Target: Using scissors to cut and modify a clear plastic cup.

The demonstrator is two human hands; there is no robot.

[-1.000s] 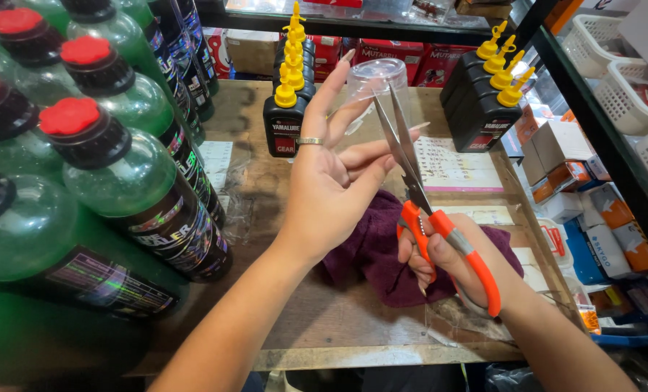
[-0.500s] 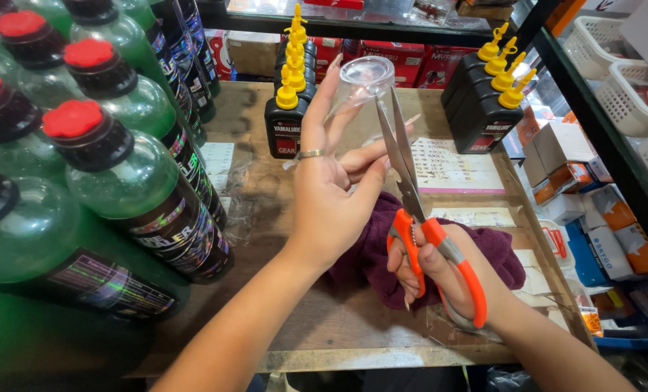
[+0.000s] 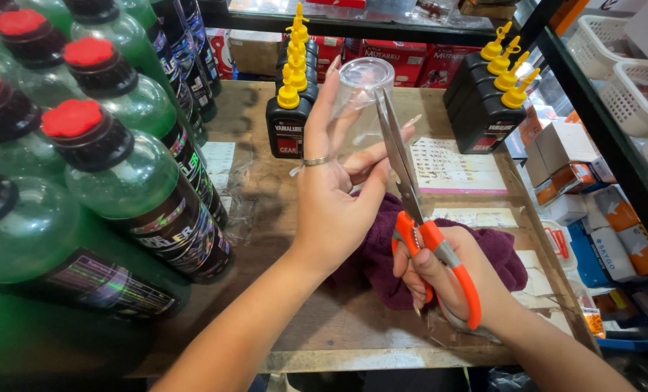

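Pinched lightly between thumb and fingers, a clear, thin plastic tube-shaped sleeve (image 3: 362, 98) stands upright in the left hand (image 3: 336, 194), raised above the worn wooden workbench (image 3: 266, 145). Just right of that grip, the right hand (image 3: 454, 279) is closed through the loops of a pair of orange-handled steel scissors (image 3: 420, 218), whose blades run up alongside the sleeve and look nearly shut, their tips at its right edge.

Judging by this, the step in hand is trimming the sleeve. The next move seems to call for holding the film steady and taut and setting the blades squarely on the cut line, clear of the left fingertips.

Below both hands lies a crumpled dark purple cloth (image 3: 382, 261). Left of the grip stand green liquid-filled bottles with red caps (image 3: 120, 167); beyond it are small black bottles with yellow spouts (image 3: 289, 116).

Whether the blades already bite the film is hard to tell, since the plastic is transparent. The sleeve's lower end is hidden behind the left fingers, and the right forearm is cut off by the picture's edge.
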